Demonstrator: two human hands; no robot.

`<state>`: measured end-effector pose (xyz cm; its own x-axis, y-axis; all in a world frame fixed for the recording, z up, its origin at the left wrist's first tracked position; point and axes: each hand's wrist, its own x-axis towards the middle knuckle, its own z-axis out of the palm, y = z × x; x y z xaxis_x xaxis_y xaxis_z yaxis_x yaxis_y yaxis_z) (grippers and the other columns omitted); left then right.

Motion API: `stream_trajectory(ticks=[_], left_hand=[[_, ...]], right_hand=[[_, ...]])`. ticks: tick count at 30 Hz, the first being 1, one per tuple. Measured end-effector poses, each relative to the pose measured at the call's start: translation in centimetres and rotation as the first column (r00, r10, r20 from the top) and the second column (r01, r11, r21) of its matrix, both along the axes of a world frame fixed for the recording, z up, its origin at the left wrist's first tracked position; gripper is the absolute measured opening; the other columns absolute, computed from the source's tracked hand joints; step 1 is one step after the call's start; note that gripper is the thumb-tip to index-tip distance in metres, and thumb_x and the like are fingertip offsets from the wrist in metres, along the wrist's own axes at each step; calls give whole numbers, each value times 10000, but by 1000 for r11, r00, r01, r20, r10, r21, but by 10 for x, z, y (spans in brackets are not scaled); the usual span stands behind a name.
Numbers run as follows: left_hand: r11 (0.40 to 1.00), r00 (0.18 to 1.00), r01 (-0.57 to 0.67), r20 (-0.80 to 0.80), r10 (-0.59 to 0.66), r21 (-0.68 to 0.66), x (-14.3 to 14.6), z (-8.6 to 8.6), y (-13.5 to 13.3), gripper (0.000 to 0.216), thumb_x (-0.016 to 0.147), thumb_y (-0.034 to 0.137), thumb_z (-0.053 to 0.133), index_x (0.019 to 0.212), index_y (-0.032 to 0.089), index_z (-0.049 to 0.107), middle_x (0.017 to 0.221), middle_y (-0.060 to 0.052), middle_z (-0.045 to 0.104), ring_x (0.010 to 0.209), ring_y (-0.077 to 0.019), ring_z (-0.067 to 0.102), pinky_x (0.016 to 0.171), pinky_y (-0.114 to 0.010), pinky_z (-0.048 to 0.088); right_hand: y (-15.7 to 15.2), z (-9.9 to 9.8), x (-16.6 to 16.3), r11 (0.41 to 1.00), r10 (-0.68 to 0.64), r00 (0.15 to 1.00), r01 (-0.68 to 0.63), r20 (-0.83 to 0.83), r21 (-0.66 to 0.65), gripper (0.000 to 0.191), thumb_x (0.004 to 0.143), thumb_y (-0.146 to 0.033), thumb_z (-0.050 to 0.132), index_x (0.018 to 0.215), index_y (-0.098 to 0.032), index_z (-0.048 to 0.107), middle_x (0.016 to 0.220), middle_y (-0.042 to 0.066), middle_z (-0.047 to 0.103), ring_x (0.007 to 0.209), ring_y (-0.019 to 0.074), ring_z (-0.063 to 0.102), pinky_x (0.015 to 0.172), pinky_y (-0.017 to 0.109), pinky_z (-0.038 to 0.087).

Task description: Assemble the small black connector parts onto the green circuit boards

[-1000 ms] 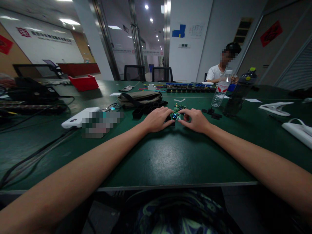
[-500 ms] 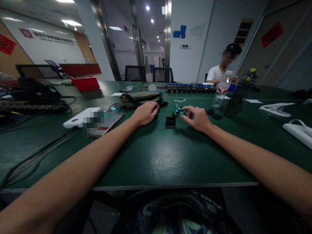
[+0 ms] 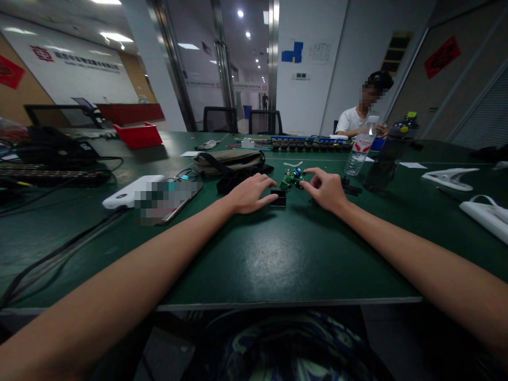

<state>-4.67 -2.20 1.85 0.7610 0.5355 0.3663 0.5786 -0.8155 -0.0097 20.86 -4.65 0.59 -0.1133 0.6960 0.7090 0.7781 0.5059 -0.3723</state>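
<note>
My left hand (image 3: 254,194) is open over the green table, its fingertips by a small black open box (image 3: 279,199) and its thumb at the box's left edge. Small green circuit boards (image 3: 286,180) with blue parts lie in a cluster just behind the box. On the right of that cluster, my right hand (image 3: 327,190) pinches one circuit board (image 3: 298,174) at its edge between thumb and index finger. Small black pieces (image 3: 351,188) rest beyond my right hand, partly covered by it. Behind my left hand is a grey-brown bag (image 3: 230,160) with a black strap.
A white power bank (image 3: 133,190) and a phone (image 3: 184,202) lie to the left with cables. To the right stand a water bottle (image 3: 360,148) and a dark bottle (image 3: 387,156). A person (image 3: 351,120) sits across the table. A red bin (image 3: 138,135) is far left.
My left hand has moved right, from beside the bag to the black box, and its fingers have spread. My right hand has shifted slightly right, and the board at its fingertips has turned.
</note>
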Motion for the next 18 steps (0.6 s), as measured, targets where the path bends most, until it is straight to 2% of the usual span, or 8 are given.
stream_trajectory(ticks=[3, 8, 15, 18], left_hand=[[1000, 999, 17, -45, -16, 13, 6, -4, -1, 449, 952, 512, 450, 1201, 163, 584, 1165, -117, 620, 1063, -243, 564, 968, -389, 429], [998, 993, -42, -112, 47, 45, 8, -9, 2, 415, 947, 480, 480, 1189, 155, 574, 1132, -114, 641, 1038, -245, 584, 914, -367, 447], [997, 994, -76, -76, 77, 16, 5, -9, 3, 448, 936, 468, 506, 1242, 142, 534, 1169, -124, 633, 1062, -252, 584, 923, -371, 447], [997, 998, -59, -22, 60, 54, 7, -7, 0, 483, 944, 484, 490, 1291, 148, 499, 1163, -122, 624, 1055, -248, 577, 914, -373, 448]], right_hand=[[1, -2, 0, 999, 43, 998, -44, 39, 20, 275, 810, -326, 692, 1044, -182, 710, 612, -17, 657, 545, 145, 589, 622, 257, 428], [2, -5, 0, 988, 145, 981, -150, 132, 31, 274, 818, -316, 684, 1062, -194, 708, 621, -24, 656, 559, 143, 597, 642, 253, 439], [2, -5, 0, 973, 224, 951, -232, 213, 10, 281, 838, -335, 671, 1082, -198, 699, 659, -16, 669, 585, 146, 597, 663, 262, 443], [1, -5, -1, 961, 267, 933, -275, 239, 1, 291, 848, -347, 659, 1090, -190, 696, 674, -8, 670, 604, 149, 600, 673, 265, 448]])
